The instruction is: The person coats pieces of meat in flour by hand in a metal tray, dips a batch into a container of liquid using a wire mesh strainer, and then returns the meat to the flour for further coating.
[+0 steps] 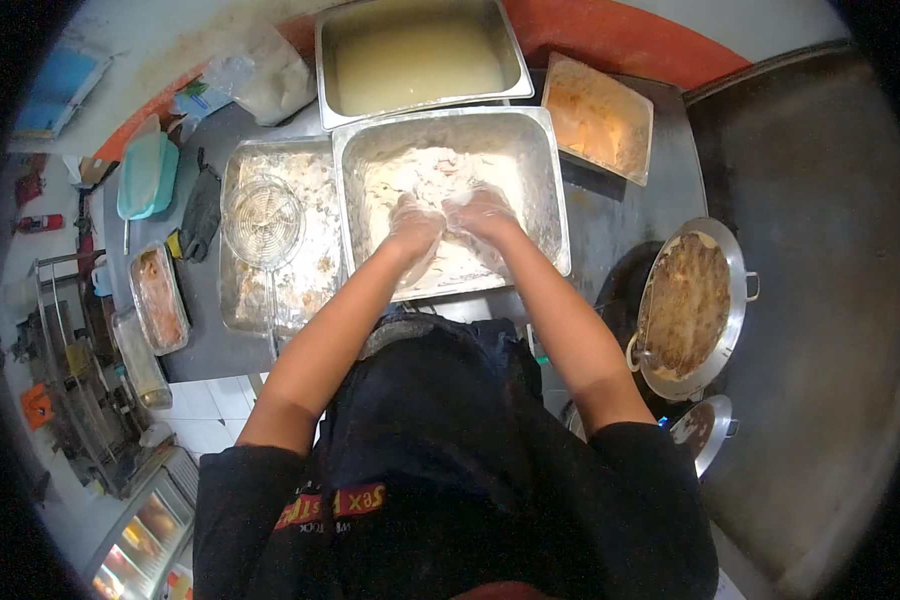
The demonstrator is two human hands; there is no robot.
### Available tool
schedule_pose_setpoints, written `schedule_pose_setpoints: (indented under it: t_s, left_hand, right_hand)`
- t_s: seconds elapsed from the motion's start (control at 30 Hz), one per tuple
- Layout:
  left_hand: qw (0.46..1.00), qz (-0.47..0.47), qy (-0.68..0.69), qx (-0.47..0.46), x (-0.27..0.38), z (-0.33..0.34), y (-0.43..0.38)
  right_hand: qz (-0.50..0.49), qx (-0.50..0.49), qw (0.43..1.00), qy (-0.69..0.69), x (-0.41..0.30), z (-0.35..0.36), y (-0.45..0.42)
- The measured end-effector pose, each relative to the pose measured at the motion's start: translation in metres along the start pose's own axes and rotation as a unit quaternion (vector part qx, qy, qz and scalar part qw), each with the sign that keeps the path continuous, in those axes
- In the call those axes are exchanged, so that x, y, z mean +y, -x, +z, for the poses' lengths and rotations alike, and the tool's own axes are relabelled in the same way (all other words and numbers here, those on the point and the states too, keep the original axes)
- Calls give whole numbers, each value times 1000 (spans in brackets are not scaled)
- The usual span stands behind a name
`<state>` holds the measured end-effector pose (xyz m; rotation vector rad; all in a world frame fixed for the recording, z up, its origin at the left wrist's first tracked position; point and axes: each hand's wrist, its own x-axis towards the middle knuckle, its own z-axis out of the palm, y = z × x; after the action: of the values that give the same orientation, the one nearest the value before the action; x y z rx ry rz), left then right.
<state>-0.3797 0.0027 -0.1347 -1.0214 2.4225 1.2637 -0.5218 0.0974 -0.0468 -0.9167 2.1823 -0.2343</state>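
A deep steel pan [557, 187] holds a bed of white flour [379, 187] in front of me. Both my hands wear clear plastic gloves and are down in that flour, close together. My left hand [416, 225] is at the middle of the pan, its fingers partly hidden. Just to its right, my right hand [482, 214] has its fingers curled into the flour. Lumpy, flour-coated pieces [446, 165] lie heaped beyond my fingertips. Whether either hand grips one of them is hidden.
Left of the pan, a wire skimmer [264, 221] rests on a floury tray [232, 304]. Behind stands a steel pan of cloudy liquid [420, 60]. A smaller pan [641, 142] sits back right. At right is a wide pan of brown oil [686, 300].
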Motion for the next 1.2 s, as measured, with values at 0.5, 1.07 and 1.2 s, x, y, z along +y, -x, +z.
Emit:
schedule_pose_setpoints:
  t_s: [0.5,1.07,1.2]
  left_hand:
    - [898,193,359,162,99,-95,79]
    - [915,287,130,253,123,-133,104]
    - [886,288,-87,353,119,-127,110]
  right_hand:
    - [-131,197,948,-215,-23,-100,87]
    - [-280,357,843,-289,-29,-103,96]
    - [-227,291,873,-319,-19,-96,81]
